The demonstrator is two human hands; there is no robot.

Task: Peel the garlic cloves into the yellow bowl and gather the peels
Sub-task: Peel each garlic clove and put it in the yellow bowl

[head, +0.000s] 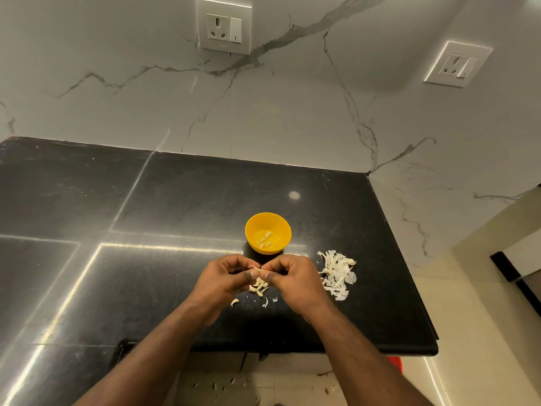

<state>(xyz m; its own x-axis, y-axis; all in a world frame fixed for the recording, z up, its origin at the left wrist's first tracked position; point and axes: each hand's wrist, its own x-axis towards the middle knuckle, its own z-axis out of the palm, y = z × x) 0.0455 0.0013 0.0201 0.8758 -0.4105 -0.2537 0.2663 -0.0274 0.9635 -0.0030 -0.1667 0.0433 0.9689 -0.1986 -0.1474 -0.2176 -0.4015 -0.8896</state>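
Note:
A yellow bowl (268,228) stands on the black countertop (164,206) and holds several peeled garlic cloves (265,241). Just in front of it, my left hand (227,278) and my right hand (292,276) meet above the counter, and both pinch one small garlic clove (256,268) between their fingertips. Under the hands lie a few loose cloves and peel scraps (258,286). A heap of white peels (336,273) lies on the counter to the right of my right hand.
The counter's right edge (409,273) runs close to the peel heap, and its front edge (292,348) lies below my wrists. Peel bits are scattered on the floor (231,382) below. A marble wall with two sockets (224,26) rises behind the counter.

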